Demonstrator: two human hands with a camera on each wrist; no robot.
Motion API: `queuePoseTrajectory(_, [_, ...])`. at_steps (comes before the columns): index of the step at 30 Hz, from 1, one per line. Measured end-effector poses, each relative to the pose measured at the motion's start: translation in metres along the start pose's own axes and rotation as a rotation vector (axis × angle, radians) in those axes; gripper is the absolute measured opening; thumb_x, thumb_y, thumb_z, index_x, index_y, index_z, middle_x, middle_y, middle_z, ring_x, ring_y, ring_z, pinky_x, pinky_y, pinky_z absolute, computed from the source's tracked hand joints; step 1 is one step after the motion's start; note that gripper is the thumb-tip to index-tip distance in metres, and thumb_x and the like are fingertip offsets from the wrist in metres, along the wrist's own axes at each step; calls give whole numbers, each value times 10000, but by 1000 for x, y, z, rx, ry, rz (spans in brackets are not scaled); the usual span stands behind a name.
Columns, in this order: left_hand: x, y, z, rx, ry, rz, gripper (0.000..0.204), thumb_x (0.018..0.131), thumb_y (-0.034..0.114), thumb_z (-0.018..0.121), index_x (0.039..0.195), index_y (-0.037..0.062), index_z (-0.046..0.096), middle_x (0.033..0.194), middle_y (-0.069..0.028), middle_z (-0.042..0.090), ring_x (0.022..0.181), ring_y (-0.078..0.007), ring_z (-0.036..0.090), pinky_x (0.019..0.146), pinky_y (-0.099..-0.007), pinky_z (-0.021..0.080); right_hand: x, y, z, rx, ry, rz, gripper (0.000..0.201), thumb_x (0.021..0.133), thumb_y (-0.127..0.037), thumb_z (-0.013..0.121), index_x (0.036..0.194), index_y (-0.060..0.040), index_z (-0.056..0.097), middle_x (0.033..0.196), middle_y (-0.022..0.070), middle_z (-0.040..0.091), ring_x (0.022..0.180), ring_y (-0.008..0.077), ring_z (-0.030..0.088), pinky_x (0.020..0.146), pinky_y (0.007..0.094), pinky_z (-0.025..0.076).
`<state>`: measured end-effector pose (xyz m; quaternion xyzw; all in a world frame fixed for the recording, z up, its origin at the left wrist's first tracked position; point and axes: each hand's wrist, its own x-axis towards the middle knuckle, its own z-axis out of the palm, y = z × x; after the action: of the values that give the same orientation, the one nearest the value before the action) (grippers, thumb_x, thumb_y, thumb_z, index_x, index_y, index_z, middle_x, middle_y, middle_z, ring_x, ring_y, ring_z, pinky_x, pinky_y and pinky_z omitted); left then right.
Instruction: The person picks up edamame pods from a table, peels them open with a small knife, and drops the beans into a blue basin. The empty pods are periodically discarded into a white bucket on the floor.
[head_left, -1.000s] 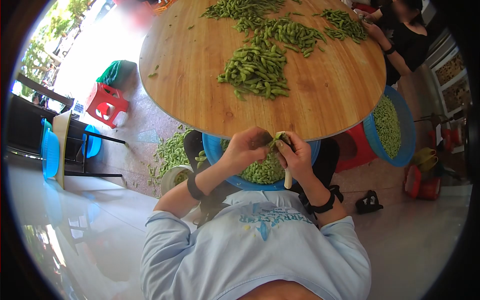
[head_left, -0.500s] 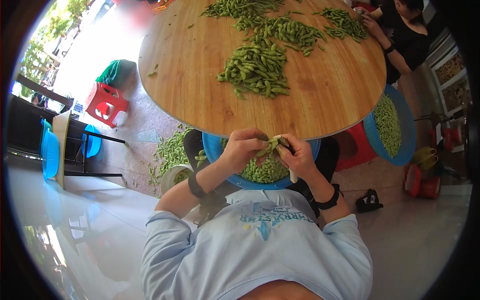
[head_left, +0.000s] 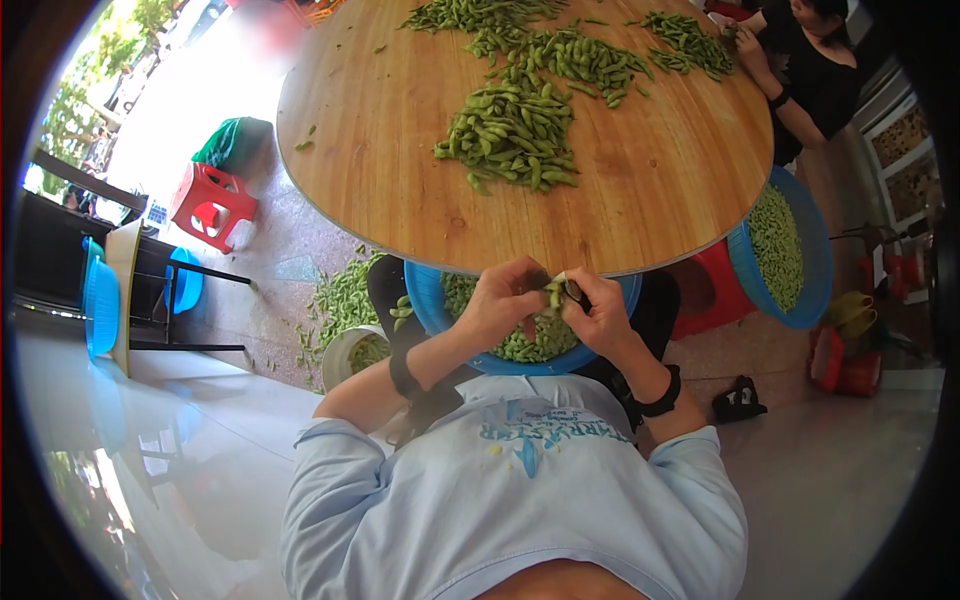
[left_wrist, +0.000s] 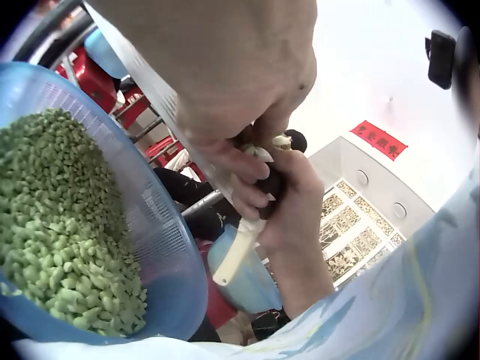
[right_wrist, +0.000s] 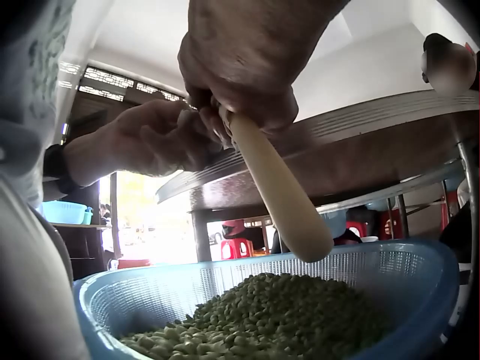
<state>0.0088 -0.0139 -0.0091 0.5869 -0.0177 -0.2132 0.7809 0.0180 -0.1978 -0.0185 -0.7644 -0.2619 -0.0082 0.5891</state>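
Note:
My left hand (head_left: 500, 305) pinches a green edamame pod (head_left: 553, 291) near the table's front edge. Close against it, my right hand (head_left: 600, 315) grips a tool with a smooth cream handle (right_wrist: 281, 195); its working end is hidden among the fingers. The handle slants down out of the fist in both wrist views. Below the hands sits a blue plastic basket (right_wrist: 420, 307), partly filled with shelled green beans (right_wrist: 285, 311).
A round wooden table (head_left: 370, 170) bears piles of pods (head_left: 510, 135). Spilled pods (head_left: 345, 295) lie on the floor beside a white bucket (head_left: 340, 360). Another blue basket (head_left: 815, 270) of beans stands at the right, near a person in black (head_left: 820, 85).
Both hands have shifted slightly and the pod has turned between them. The cream handle, seen below the right hand earlier, is now hidden in the head view.

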Motion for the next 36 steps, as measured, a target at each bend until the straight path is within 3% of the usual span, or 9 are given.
queuePoseTrajectory(11, [-8,-10,-1,-64,-66,98,387,750,-136,621,1106,-21,526,1007,-74,591,860,-135,602,715,-266,527,-6,-4,-1,214,88,242,144,763,-8,545,905,1,570,668,-1,506,595,64,447,552,234,396])
queuePoseTrajectory(13, [-10,-15,1,111,-7,386,389,726,-112,636,1090,-38,520,1117,-128,525,879,-135,581,724,-270,501,-7,-4,0,265,98,275,134,764,-8,542,895,2,569,668,-16,495,606,50,430,555,224,386])
queuePoseTrajectory(17, [-13,-4,-6,381,-51,466,429,696,-123,641,1098,-33,519,1193,-161,468,916,-204,588,742,-292,500,-6,-2,0,319,88,290,130,772,-10,528,895,0,569,669,-19,504,605,47,444,550,215,384])
queuePoseTrajectory(19, [-17,4,-7,787,-92,799,415,692,-118,630,1084,-26,531,1146,-173,490,920,-286,588,761,-319,499,-6,-1,-1,392,75,345,131,778,-9,521,900,-4,568,664,-17,508,581,44,447,527,211,380])
queuePoseTrajectory(23, [-18,6,-12,884,-145,857,367,704,-96,641,1051,-24,547,1118,-177,496,928,-334,577,772,-339,499,-6,2,2,613,-42,418,119,820,-28,517,930,-16,559,653,-7,520,490,37,438,437,195,343])
queuePoseTrajectory(26, [-15,6,-14,781,-141,796,306,742,-77,647,1031,-38,555,1125,-165,509,924,-274,592,764,-325,501,-7,1,4,643,-43,413,116,838,-36,530,949,-15,557,659,-3,527,489,38,442,439,192,346])
queuePoseTrajectory(31, [-17,9,-14,244,-134,361,218,832,-40,615,1044,-40,564,1068,-108,580,821,-151,609,626,-251,503,-5,-10,6,430,134,282,159,833,-31,583,989,-7,568,713,-2,559,597,51,496,553,197,407])
queuePoseTrajectory(34, [-21,11,-12,-7,-60,54,201,850,-23,606,1049,-15,582,923,-86,630,694,-141,606,544,-229,474,-11,-7,2,305,7,273,173,831,-44,623,994,-7,579,750,-5,578,672,55,523,620,211,428])
queuePoseTrajectory(36, [-18,8,-9,-150,-6,55,202,849,-23,608,1049,-13,587,878,-78,638,653,-134,595,529,-228,460,-12,-8,5,369,-64,350,151,841,-72,639,968,-10,586,741,-3,572,670,50,527,607,219,429])
